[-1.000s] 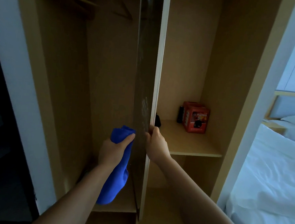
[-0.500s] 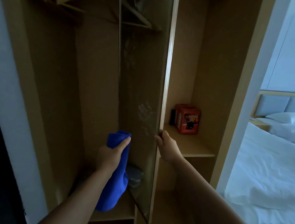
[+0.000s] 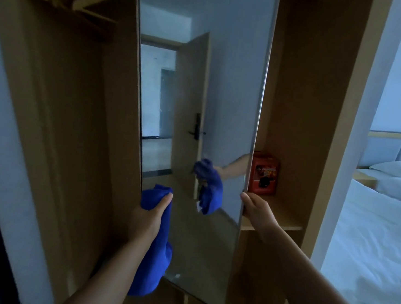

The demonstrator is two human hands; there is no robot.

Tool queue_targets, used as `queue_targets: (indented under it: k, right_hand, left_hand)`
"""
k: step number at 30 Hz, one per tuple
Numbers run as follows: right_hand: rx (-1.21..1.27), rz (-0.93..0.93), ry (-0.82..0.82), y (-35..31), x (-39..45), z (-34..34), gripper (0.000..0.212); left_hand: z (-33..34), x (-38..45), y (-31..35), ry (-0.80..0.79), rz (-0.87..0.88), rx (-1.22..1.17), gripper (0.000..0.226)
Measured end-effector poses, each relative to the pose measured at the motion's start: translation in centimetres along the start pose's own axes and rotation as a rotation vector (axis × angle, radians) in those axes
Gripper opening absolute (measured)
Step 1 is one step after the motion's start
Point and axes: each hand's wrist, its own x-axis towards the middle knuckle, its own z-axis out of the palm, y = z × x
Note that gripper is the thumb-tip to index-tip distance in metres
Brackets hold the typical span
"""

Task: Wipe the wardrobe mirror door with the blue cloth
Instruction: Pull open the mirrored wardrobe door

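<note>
The tall mirror door [image 3: 231, 87] of the wooden wardrobe stands swung out, its glass facing me and reflecting a room door and the cloth. My left hand [image 3: 147, 219] grips the bunched blue cloth [image 3: 155, 251] near the mirror's lower left edge; the cloth hangs down below my fist. I cannot tell whether the cloth touches the glass. My right hand [image 3: 258, 210] pinches the mirror door's right edge at shelf height.
A red box [image 3: 265, 172] sits on the wardrobe shelf [image 3: 278, 220] behind the door's right edge. Wooden hangers [image 3: 86, 1] hang at the top left. A bed with white sheets [image 3: 375, 237] lies to the right.
The mirror door has swung from nearly edge-on to facing me, my right hand moving right with its edge. My left hand with the cloth has stayed low on the left.
</note>
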Motion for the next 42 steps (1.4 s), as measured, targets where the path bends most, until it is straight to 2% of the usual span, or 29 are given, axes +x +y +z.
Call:
queue_targets:
  k: [1, 3, 8, 11, 17, 21, 24, 27, 30, 34, 38, 42]
  right_hand:
    - [0.007, 0.005, 0.004, 0.2, 0.4, -0.3, 0.032]
    - [0.016, 0.006, -0.011, 0.6, 1.2, -0.7, 0.036]
    - [0.107, 0.063, -0.042, 1.5, 3.8, -1.7, 0.041]
    - [0.113, 0.102, -0.113, 1.5, 5.2, -2.2, 0.041]
    - [0.131, 0.161, -0.085, 1.7, 7.8, -2.3, 0.040]
    - [0.146, 0.165, -0.044, 1.9, 8.8, -1.8, 0.052]
    - [0.087, 0.011, 0.083, -0.2, 9.1, -1.5, 0.050]
    - [0.159, -0.159, 0.253, -4.2, 10.0, -1.6, 0.032]
    - [0.194, -0.178, 0.328, -7.4, 11.1, -1.7, 0.025]
    - [0.287, -0.120, 0.357, -7.5, 11.7, -1.1, 0.026]
    - [0.305, -0.109, 0.379, -7.4, 12.1, -0.9, 0.025]
    - [0.287, -0.081, 0.356, -7.5, 12.9, -0.9, 0.028]
  left_hand:
    - [0.0, 0.8, -0.1, 0.019, 0.005, 0.000, 0.114]
    - [-0.1, 1.2, 0.4, 0.046, 0.045, -0.026, 0.112]
    - [0.6, 3.7, 1.1, 0.075, 0.190, -0.126, 0.067]
    - [0.6, 5.7, 2.4, 0.113, 0.184, -0.169, 0.058]
    - [-1.3, 10.3, 6.0, 0.235, 0.234, -0.152, 0.067]
    - [-2.2, 11.6, 7.5, 0.198, 0.218, -0.164, 0.072]
    - [-2.7, 12.0, 7.9, 0.110, 0.159, -0.205, 0.076]
    - [-3.4, 12.2, 8.8, 0.040, 0.166, -0.234, 0.078]
    - [-4.1, 12.6, 10.2, -0.004, 0.212, -0.230, 0.091]
    - [-4.1, 13.0, 10.9, 0.017, 0.229, -0.146, 0.089]
    - [-3.6, 13.6, 10.3, 0.043, 0.241, -0.129, 0.071]
    - [-3.3, 14.4, 10.4, 0.018, 0.244, -0.144, 0.072]
